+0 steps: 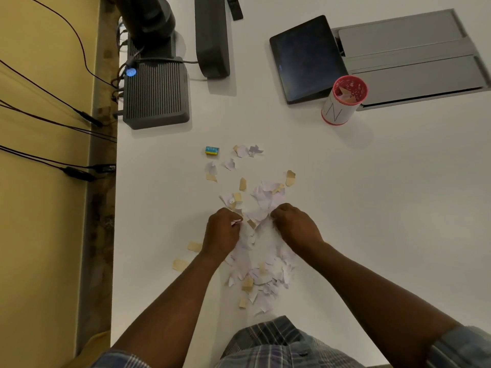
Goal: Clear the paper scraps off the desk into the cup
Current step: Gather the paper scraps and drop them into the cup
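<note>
Littering desk (345, 195): torn scraps (261, 272).

A white desk (345, 208) fills most of the frame, its left edge running top to bottom beside a yellow wall (39, 208) that takes up the left side, with dark cables (53, 120) strung across it. At the upper left of the desk sit a ribbed dark grey box (156, 96) with a small blue light and a dark monitor stand (212, 38). At the upper right a dark tablet (305, 59) leans beside a grey recessed panel (414, 59).
</note>
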Tool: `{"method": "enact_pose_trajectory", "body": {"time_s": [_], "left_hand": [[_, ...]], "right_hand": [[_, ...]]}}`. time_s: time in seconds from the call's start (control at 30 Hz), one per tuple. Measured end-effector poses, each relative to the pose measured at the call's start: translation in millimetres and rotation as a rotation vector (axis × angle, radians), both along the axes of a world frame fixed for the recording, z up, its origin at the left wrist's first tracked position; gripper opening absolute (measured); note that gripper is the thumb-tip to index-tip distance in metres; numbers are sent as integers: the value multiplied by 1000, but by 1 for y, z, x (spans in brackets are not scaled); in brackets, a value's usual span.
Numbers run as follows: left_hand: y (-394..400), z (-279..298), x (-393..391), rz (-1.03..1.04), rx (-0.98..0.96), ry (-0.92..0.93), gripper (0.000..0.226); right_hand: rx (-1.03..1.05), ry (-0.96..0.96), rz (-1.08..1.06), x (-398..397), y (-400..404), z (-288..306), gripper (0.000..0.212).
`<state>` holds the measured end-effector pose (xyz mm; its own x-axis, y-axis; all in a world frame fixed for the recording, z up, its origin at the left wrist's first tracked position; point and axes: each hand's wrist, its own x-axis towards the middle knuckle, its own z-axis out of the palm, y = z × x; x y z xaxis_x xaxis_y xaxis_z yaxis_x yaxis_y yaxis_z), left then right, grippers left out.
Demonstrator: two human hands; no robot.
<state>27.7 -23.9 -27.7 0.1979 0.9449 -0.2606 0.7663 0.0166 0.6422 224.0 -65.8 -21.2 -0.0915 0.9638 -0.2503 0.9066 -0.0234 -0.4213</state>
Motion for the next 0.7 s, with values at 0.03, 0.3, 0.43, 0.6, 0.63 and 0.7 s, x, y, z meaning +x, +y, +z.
{"method": "enact_pose_trajectory", "body": {"time_s": [0.03, 0.3, 0.43, 0.6, 0.63, 0.7], "left_hand": [[3, 2, -1, 65, -50, -39, 11], [31, 25, -1, 258, -460, -385, 9], [53, 40, 17, 223, -444, -427, 12], [80, 49, 48, 188, -422, -434, 12], [84, 50, 54, 180, -415, -429, 11], [91, 50, 66, 168, -404, -414, 10]], "right_hand": [[-10, 54, -53, 5, 2, 2, 20], [-95, 397, -465, 44, 17, 21, 12], [-158, 617, -626, 64, 29, 30, 5], [-62, 880, -777, 98, 58, 56, 6], [-9, 907, -806, 109, 69, 63, 10], [118, 878, -859, 134, 94, 75, 14]]}}
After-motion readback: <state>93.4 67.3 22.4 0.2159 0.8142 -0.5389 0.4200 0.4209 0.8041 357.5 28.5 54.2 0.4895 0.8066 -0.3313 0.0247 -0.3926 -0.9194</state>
